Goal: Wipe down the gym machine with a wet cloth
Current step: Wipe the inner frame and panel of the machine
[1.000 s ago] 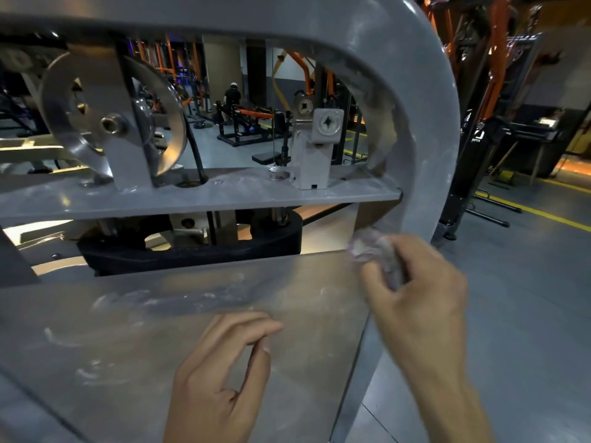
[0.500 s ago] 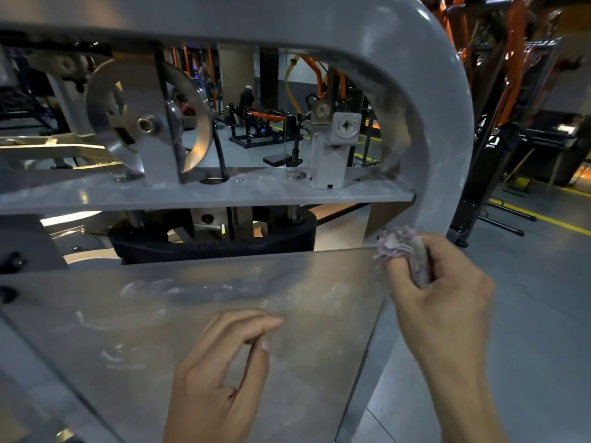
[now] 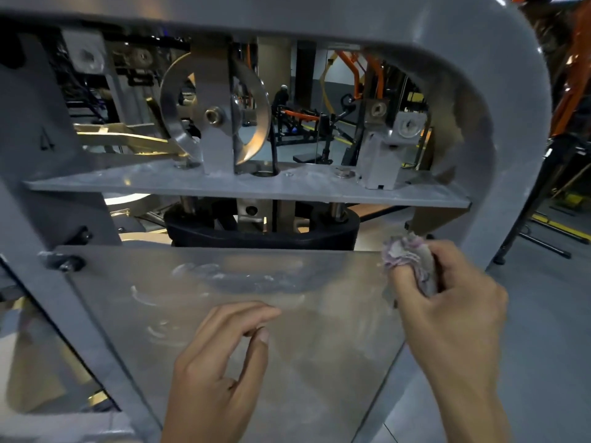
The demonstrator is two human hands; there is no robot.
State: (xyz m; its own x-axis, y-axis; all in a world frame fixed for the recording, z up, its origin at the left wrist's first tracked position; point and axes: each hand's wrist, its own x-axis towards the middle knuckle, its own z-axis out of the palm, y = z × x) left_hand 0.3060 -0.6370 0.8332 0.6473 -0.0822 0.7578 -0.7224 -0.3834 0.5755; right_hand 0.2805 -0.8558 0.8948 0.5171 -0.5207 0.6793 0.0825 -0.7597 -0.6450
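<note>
Right hand (image 3: pixel 447 302) clenched round crumpled purple-white cloth (image 3: pixel 407 255), pressed at upper right corner of clear shield panel (image 3: pixel 224 298). Left hand (image 3: pixel 217 362) loosely curled, holding nothing, before panel's lower middle.

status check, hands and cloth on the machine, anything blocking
Right hand grips wadded cloth at shield panel's top right corner. Left hand loose, holding nothing. Smears on panel; nothing blocking.

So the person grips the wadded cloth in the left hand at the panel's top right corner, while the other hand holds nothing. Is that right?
Not quite: the head view shows the wadded cloth gripped in the right hand, at the top right corner of the panel. The left hand is the one holding nothing.
</note>
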